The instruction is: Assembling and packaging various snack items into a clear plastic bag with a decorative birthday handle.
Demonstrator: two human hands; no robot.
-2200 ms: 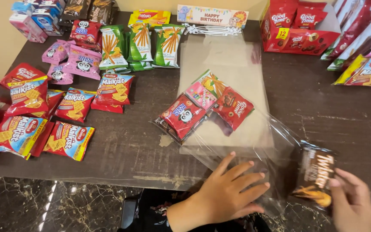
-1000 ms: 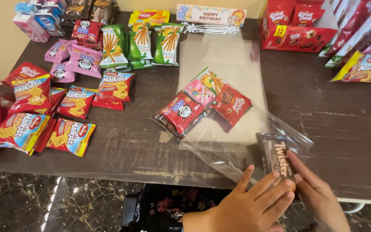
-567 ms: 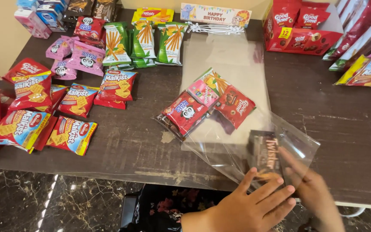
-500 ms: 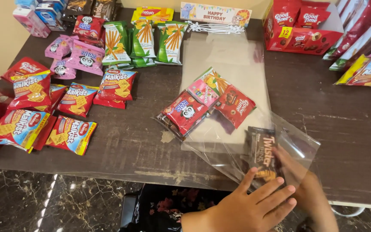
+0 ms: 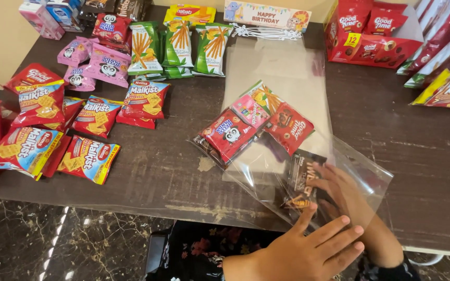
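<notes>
1. R hand (image 5: 342, 190) reached inside clear plastic bag (image 5: 308, 119), fingers closed round dark brown wafer packet (image 5: 300, 179); packet sits near bag mouth, seen thru film.
2. L hand (image 5: 308, 250) flat, fingers spread, pressing bag's open edge to dark wooden table (image 5: 167, 166); grips nothing.
3. Deeper in bag: red cookie packets (image 5: 230, 134), pink packet (image 5: 250, 110).
4. Cracker packets (image 5: 87, 156) lie well apart, L side of table.

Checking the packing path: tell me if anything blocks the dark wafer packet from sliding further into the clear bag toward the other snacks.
Nothing visible blocks it. The dark wafer packet is inside the clear bag, pushed by the right hand. Only empty film lies between it and the red snack packets. The left hand presses the bag's opening.
</notes>
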